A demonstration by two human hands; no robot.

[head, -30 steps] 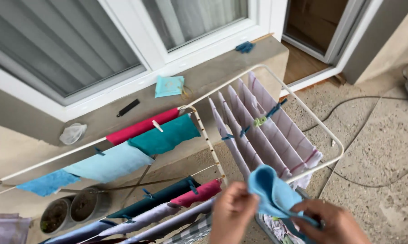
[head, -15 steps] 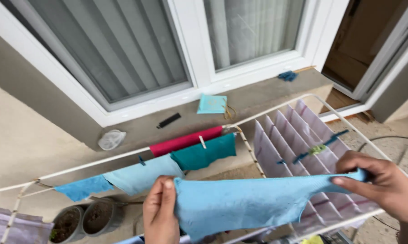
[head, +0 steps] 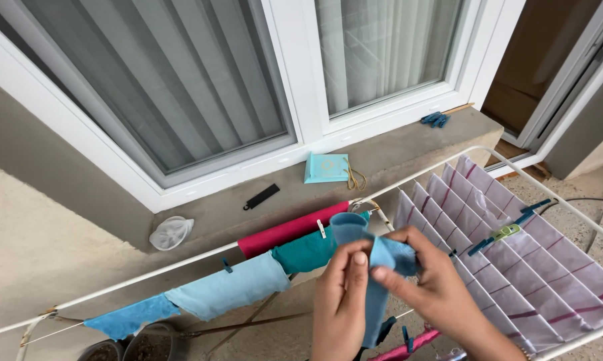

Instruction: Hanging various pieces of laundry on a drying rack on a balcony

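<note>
— Both hands have come together since half a second ago; the cloth (head: 371, 267), then stretched wide between them, is now bunched up.

— Who holds what?

— Left hand (head: 340, 304) pinches the cloth's lower part, thumb up against it. Right hand (head: 429, 281) grips the upper fold with its fingertips. Both are closed on the cloth, in front of the rack (head: 585, 227).

— And just beyond?

— Striped sheet (head: 515, 261) draped over the rack's right wing, held with blue and green pegs (head: 508, 230). On the left rail hang a teal cloth (head: 305, 253), a red one (head: 291, 230) and two light blue ones.

— Farther back?

— Sill (head: 395, 150) below the window (head: 181, 80), with a turquoise pouch (head: 326, 167), a black clip (head: 261, 196) and a white bag (head: 171, 232) on it.
</note>
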